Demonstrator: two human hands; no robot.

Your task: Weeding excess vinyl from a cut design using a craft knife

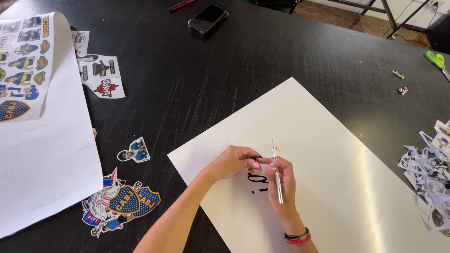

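My left hand [232, 162] pinches a tiny black sticker piece [255, 158] between thumb and fingertips, just above a large white sheet [328, 150] on the black table. My right hand [281, 182] meets it fingertip to fingertip and holds a slim silver craft knife [277, 173], blade pointing up and away from me. A small black mark or sticker [258, 182] lies on the sheet right under both hands.
A curled sticker sheet [28, 65] and cut-out stickers [123, 200] lie at left. A dark phone [207, 18] and a red pen [180, 5] sit at the far edge. Green scissors [437, 60] and paper scraps [429, 175] are at right.
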